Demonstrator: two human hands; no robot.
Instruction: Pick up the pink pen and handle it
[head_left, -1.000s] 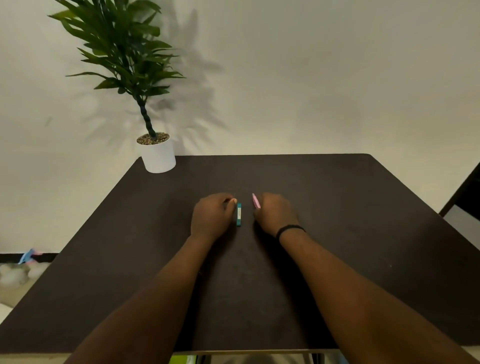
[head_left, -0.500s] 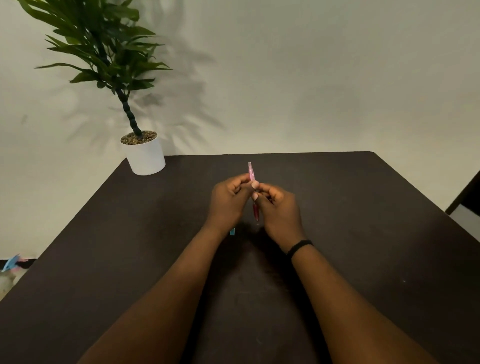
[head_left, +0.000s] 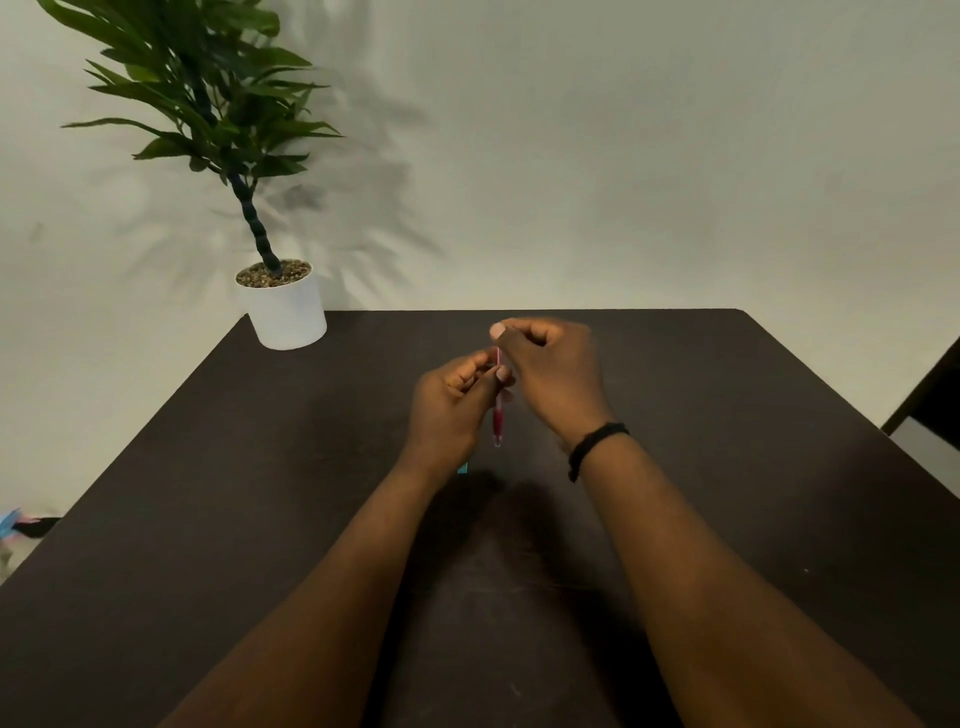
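Since a moment ago the right hand (head_left: 550, 374) has risen to the upright pink pen's (head_left: 498, 415) top, pinching it, while the left hand (head_left: 452, 400) grips its middle above the bench (head_left: 727, 467).

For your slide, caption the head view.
Both hands, left and right, hold a pink pen upright above a dark table.

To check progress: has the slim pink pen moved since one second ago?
Yes. The slim pink pen has risen off the dark table; both hands now hold it upright.
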